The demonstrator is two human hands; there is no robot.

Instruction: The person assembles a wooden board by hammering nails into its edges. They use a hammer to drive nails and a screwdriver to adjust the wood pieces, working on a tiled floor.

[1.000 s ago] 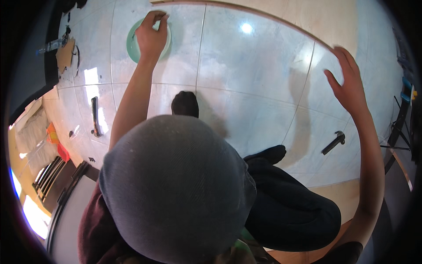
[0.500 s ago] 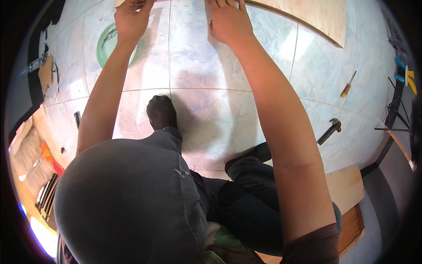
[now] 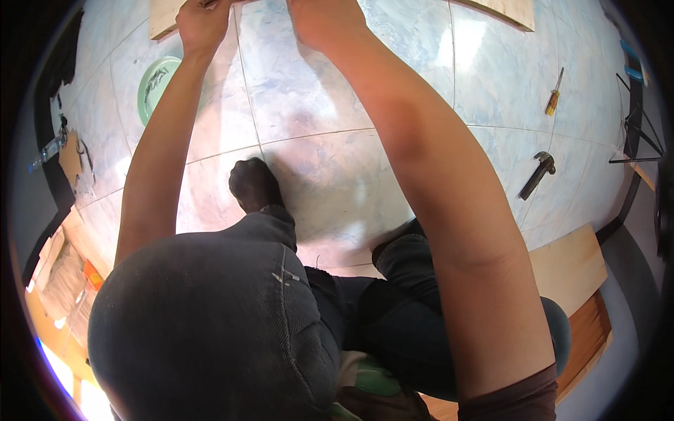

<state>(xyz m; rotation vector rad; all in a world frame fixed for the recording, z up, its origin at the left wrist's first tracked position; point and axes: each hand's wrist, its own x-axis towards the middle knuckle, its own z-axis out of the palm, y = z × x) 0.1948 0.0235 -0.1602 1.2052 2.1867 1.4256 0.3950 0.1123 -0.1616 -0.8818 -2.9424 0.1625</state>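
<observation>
At the top edge of the head view, my left hand (image 3: 202, 27) is beside the left part of a pale wooden board (image 3: 163, 19). Its fingers are curled, and what they grip is too cut off to make out. My right hand (image 3: 326, 21) is farther right along the same top edge, its fingers largely out of the picture. Another stretch of pale wood (image 3: 502, 10) shows to its right; I cannot tell if the two belong to one piece. A green bowl (image 3: 156, 111) with small dark metal pieces, like nails, rests beside my left forearm.
A screwdriver with a yellow handle (image 3: 552, 102) and a claw hammer (image 3: 537, 175) lie on the tiled floor at right. Beyond them is a black wire stand (image 3: 635, 130). A plywood piece (image 3: 569, 270) is at lower right. My socked foot (image 3: 254, 184) stands between my arms.
Both hands appear slightly farther left in the view, the right one more so. More of the board's left end shows. The floor tools have shifted with the view.
</observation>
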